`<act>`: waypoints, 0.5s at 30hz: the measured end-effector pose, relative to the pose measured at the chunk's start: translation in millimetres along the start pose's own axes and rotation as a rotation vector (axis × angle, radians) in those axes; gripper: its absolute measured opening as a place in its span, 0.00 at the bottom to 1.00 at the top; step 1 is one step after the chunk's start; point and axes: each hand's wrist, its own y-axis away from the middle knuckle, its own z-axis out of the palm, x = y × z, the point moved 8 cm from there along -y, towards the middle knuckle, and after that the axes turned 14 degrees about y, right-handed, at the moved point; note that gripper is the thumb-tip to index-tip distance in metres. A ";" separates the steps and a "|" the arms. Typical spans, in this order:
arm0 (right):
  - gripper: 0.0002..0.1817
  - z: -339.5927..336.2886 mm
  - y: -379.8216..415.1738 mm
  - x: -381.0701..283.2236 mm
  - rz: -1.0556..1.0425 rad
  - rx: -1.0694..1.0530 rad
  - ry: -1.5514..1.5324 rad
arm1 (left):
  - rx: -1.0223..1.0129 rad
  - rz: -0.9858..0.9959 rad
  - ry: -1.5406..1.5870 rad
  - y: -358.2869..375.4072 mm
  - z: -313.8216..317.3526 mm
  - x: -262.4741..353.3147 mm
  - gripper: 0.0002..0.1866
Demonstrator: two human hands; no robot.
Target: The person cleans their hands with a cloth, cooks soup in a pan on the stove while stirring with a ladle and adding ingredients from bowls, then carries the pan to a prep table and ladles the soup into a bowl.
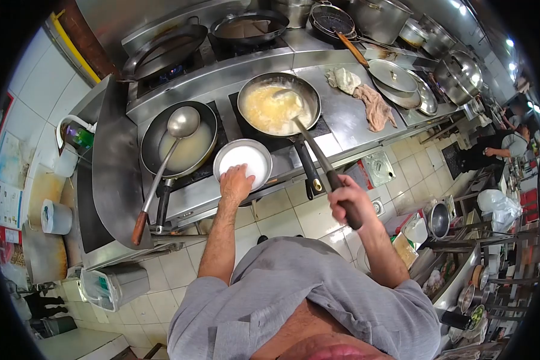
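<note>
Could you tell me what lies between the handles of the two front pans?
In the head view, a metal bowl of white contents lies there, with the left hand over it.

No legible text found. Print on the wall sheet (6,203) left of the white bucket (57,218) is too small to read.

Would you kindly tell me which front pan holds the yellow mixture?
The right pan, into which the right hand dips a utensil; the left pan holds cloudy liquid and a ladle.
</note>
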 end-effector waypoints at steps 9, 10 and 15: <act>0.32 -4.3 -22.4 41.5 -0.157 0.091 0.474 | -0.008 -0.078 -0.027 0.7 -2.6 5.8 0.25; 0.32 4.6 -16.1 40.2 -0.136 0.069 0.445 | 0.009 -0.072 -0.032 0.4 -2.2 5.0 0.25; 0.18 -8.9 -13.8 3.3 0.013 -0.119 -0.310 | 0.113 -0.002 -0.064 3.9 -5.3 8.4 0.24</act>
